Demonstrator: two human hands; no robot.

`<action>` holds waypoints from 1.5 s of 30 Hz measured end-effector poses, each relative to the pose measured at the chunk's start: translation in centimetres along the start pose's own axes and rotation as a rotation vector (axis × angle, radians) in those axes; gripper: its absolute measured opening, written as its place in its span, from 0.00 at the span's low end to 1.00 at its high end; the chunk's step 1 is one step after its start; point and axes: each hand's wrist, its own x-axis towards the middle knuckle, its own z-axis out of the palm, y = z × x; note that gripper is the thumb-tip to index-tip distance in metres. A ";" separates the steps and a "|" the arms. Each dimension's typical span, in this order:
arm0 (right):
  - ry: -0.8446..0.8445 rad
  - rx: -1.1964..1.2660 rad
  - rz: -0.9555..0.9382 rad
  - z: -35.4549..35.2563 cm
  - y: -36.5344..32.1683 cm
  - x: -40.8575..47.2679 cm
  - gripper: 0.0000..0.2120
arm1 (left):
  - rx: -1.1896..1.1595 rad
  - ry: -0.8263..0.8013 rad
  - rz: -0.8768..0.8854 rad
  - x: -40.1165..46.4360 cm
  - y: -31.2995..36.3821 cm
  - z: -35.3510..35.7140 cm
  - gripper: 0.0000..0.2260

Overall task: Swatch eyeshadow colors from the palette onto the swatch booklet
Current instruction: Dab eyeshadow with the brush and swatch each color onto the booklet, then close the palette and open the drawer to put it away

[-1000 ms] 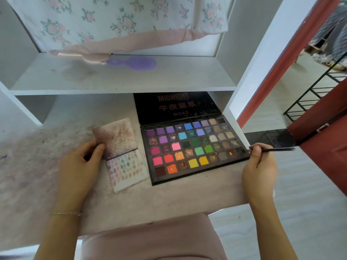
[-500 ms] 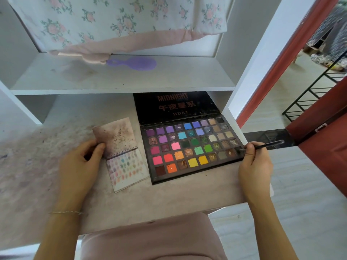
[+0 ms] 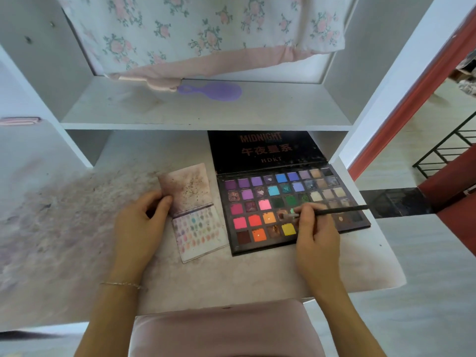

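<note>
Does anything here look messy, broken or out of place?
Yes. The desk is smeared with purplish powder stains left of the swatch booklet, whose upper page is blotched and speckled. Several palette pans look worn through, showing pale spots, for instance the orange ones.

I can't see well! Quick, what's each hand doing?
Left hand: holds the swatch booklet by its edge.
Right hand: grips the brush over the palette.
</note>
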 end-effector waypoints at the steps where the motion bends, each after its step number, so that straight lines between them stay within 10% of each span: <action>1: -0.038 0.020 -0.005 0.9 -0.2 -0.5 0.12 | 0.001 0.000 -0.004 0.0 0.0 0.0 0.08; 17: -0.398 -0.081 -0.181 5.4 -1.6 -2.3 0.13 | -0.010 -0.013 -0.028 0.1 0.1 -0.1 0.08; 40: -0.218 0.103 -0.047 5.2 -1.5 -2.2 0.09 | -0.210 0.056 -0.048 -0.3 0.9 -0.5 0.11; 45: -0.194 0.189 -0.003 4.8 -1.5 -2.2 0.12 | -0.213 -0.093 -0.003 -1.2 1.6 -1.5 0.29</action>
